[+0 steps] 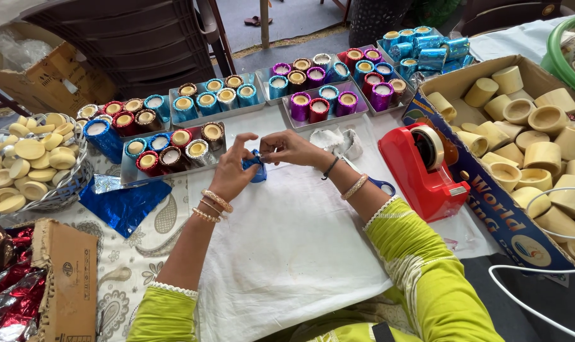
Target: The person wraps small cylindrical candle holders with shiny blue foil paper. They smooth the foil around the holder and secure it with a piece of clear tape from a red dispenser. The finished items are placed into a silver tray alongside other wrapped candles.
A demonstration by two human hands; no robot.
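Note:
My left hand (pixel 232 172) and my right hand (pixel 290 149) meet over a white cloth (pixel 287 253) in the middle of the table. Between their fingertips they pinch a small cup wrapped in blue foil (pixel 256 168). Most of that cup is hidden by my fingers. Bangles sit on both wrists, and my sleeves are lime green. A loose sheet of blue foil (pixel 124 204) lies to the left of my left hand.
Steel trays (pixel 173 170) of foil-wrapped cups in several colours line the far side. A red tape dispenser (pixel 422 170) stands right of my hands, blue-handled scissors (pixel 381 185) beside it. A cardboard box (pixel 490 202) of bare yellow cups fills the right. A wire basket (pixel 47 197) of yellow lids sits left.

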